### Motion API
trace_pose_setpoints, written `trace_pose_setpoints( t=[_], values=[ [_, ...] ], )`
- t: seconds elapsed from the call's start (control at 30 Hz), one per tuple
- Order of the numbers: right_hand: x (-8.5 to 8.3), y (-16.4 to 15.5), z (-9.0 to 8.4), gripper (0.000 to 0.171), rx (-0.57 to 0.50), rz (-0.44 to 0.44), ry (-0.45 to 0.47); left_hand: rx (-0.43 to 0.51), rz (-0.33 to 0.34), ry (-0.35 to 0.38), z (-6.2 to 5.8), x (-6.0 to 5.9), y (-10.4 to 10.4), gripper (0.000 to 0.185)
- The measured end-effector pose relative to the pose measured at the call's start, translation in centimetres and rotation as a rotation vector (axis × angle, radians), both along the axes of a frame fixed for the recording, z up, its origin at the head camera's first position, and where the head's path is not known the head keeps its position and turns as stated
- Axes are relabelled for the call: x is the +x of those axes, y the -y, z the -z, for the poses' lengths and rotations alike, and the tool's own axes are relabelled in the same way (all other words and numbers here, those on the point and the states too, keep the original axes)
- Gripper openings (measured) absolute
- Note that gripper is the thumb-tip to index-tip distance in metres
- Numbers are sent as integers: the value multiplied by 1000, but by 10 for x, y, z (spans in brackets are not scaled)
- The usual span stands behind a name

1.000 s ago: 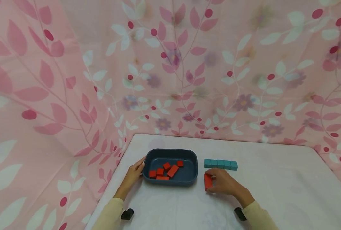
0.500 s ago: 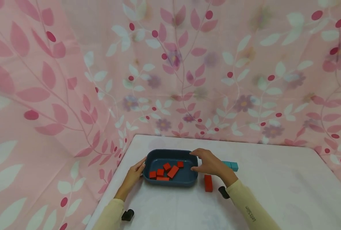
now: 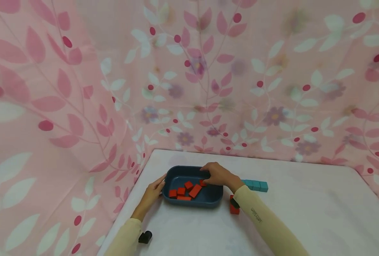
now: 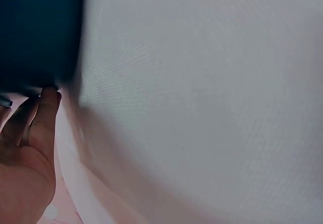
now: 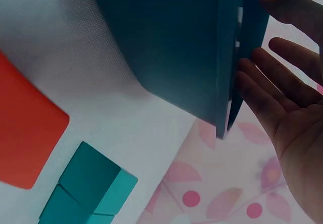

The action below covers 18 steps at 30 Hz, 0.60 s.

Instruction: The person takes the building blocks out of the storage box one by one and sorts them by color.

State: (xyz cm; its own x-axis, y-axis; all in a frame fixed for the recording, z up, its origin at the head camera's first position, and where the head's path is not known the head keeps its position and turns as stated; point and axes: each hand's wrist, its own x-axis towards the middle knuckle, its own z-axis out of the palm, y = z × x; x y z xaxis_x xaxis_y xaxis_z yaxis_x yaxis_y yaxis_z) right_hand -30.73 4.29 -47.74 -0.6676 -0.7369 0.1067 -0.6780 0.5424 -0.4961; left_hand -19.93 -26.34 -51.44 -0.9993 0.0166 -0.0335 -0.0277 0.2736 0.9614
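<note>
Pink leaf-patterned cloth hangs behind and to the left of a white counter [image 3: 304, 213] in the head view. A dark blue tray [image 3: 215, 199] sits near the counter's left edge with several red blocks [image 3: 189, 190] lying loose inside it. The left hand [image 3: 152, 193] rests against the tray's left wall with its fingers straight. The right hand [image 3: 218, 175] reaches over the tray's far right part, fingers bent down towards a small red block [image 3: 202, 183]; whether it pinches that block cannot be told. Just right of the tray a red block on the counter [image 3: 234, 209] lies partly under the right forearm, and a row of teal cubes [image 3: 256, 185] lies beyond it.

From the left wrist, the view is blurred: the left hand [image 4: 25, 158] shows straight fingers, one fingertip touching the tray's dark wall [image 4: 40, 32], with white counter cloth filling the rest.

From the right wrist, the right hand [image 5: 287, 93] appears with fingers relaxed and spread, nothing seen between them, just beside the tray's rim [image 5: 227, 82]. Below lie the red block [image 5: 25, 128] and the teal cubes [image 5: 91, 183].
</note>
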Motion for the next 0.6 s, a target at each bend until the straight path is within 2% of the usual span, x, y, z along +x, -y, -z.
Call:
trace_pose_setpoints(
  t=[0.07, 0.27, 0.47, 0.6],
  values=[
    [-2, 4, 0, 44, 25, 9, 17, 9, 13, 5, -3, 1, -1, 45],
    [-8, 17, 4, 44, 83, 22, 116, -3, -28, 4, 20, -9, 4, 45],
    [-7, 26, 12, 44, 193, 60, 168, -18, -46, 0, 22, -9, 3, 44],
    [-5, 29, 13, 43, 226, 69, 170, -29, -57, 1, 20, -9, 2, 43]
  ],
)
